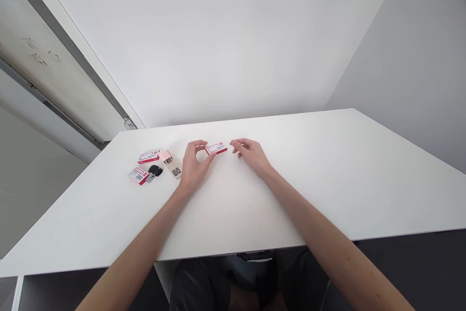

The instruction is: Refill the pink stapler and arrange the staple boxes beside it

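My left hand is closed on a small red-and-white box, gripping its left end between thumb and fingers just at the tabletop. Just right of that box is my right hand, its fingers curled and the thumb against the index finger. A gap separates it from the box. Whether anything sits in that pinch is too small to tell. Left of my left hand lies a pink and beige object with black square patterns on it, its kind unclear.
Two more red-and-white boxes, an upper one and a lower one, lie at the table's left. Beside them is a black-and-metal item. The white table meets a wall at the back.
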`<action>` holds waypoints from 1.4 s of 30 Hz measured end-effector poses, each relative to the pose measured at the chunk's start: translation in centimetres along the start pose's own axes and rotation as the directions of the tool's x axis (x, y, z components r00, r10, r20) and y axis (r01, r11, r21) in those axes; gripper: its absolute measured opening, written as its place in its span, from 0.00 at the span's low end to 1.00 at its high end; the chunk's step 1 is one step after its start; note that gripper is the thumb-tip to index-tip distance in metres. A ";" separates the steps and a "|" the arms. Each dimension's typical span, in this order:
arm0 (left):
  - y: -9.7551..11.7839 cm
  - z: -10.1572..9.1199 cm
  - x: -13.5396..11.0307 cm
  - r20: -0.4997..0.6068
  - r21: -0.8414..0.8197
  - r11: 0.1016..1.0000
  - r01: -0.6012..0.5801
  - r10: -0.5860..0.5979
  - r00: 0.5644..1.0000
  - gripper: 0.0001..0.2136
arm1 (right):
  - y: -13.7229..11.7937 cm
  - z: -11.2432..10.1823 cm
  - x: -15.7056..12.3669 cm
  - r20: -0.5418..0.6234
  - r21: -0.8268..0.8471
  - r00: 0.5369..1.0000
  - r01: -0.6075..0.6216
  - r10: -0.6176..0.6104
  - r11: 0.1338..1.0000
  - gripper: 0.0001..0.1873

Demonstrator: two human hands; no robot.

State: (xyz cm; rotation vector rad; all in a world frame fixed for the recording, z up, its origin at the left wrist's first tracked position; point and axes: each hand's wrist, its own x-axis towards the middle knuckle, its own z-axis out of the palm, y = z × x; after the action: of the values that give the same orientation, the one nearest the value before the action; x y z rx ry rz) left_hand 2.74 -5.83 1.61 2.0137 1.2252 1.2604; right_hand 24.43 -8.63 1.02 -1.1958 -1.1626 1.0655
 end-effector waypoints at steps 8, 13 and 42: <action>1.2 0.4 -0.5 -0.046 -0.203 0.966 -0.160 0.154 0.987 0.24 | -0.2 -0.1 0.0 0.161 0.080 0.987 -0.012 -0.002 0.997 0.21; 1.9 0.5 -0.6 -0.122 -0.199 0.956 -0.215 0.194 0.973 0.24 | -0.1 0.0 0.1 0.186 0.080 0.982 -0.049 0.034 0.996 0.21; 1.6 0.7 -1.1 0.337 0.074 0.997 0.000 -0.025 0.941 0.23 | 0.2 -0.4 0.5 -0.116 0.051 0.991 -0.060 0.065 0.997 0.28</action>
State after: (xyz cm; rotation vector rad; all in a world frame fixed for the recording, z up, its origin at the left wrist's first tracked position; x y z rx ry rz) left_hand 3.88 -7.46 1.94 2.1589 1.1271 0.8262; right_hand 24.93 -8.13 0.81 -1.2478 -1.0097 1.0499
